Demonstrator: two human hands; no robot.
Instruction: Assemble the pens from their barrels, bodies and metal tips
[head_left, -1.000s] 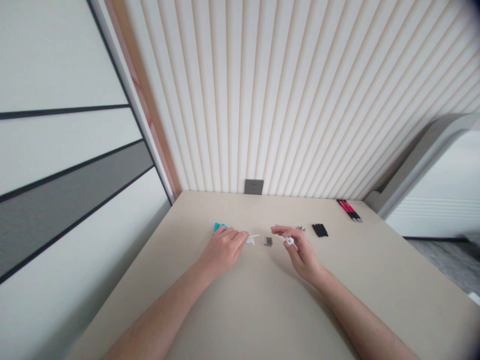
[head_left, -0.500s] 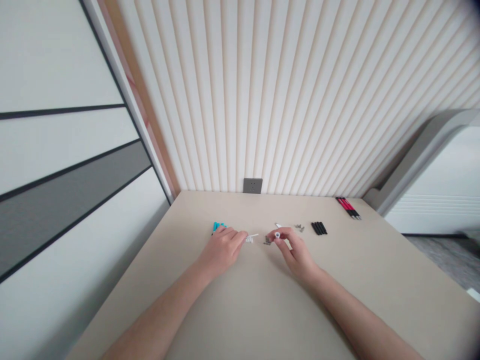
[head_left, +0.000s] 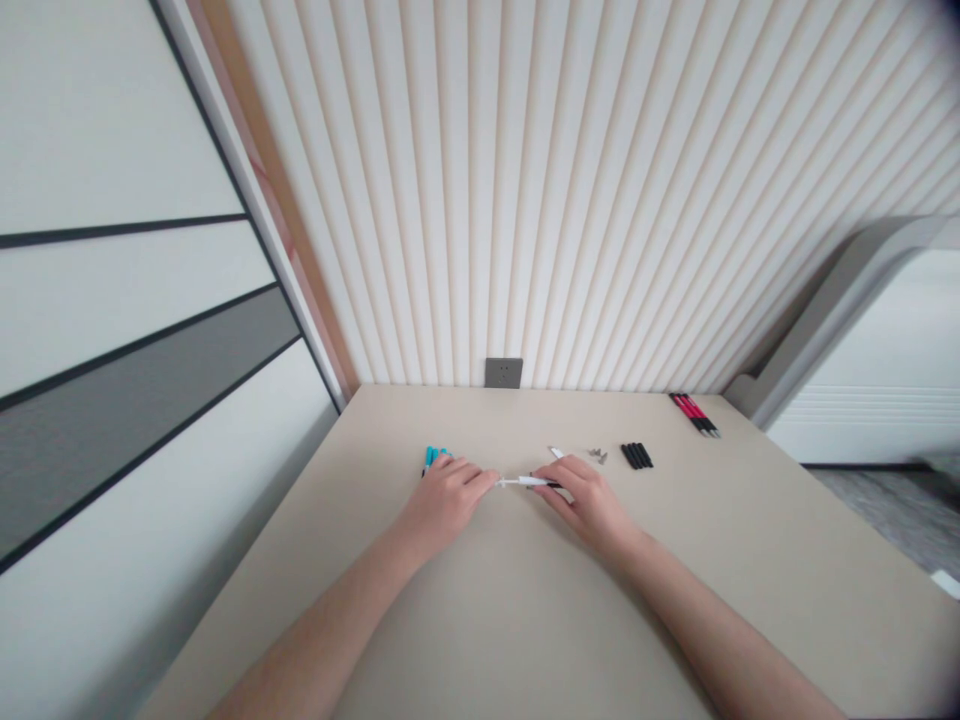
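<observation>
My left hand (head_left: 448,496) rests on the beige table (head_left: 525,620) with its fingers curled, pinching the left end of a thin white pen refill (head_left: 517,482). My right hand (head_left: 586,497) is closed on the right end of the same piece, where a short dark part shows between the fingers. The two hands almost meet at the table's middle. Behind my left hand lie several teal pen parts (head_left: 435,457), partly hidden by the knuckles.
Several black pen barrels (head_left: 637,456) lie to the right, with small grey metal bits (head_left: 598,456) and a white piece (head_left: 556,452) beside them. Red-and-black pens (head_left: 694,413) lie at the far right by the slatted wall. A grey wall socket (head_left: 503,373) sits at the table's back edge.
My right hand has moved left from beside the small parts toward my left hand, and the white piece it held now meets the thin white refill between both hands.
</observation>
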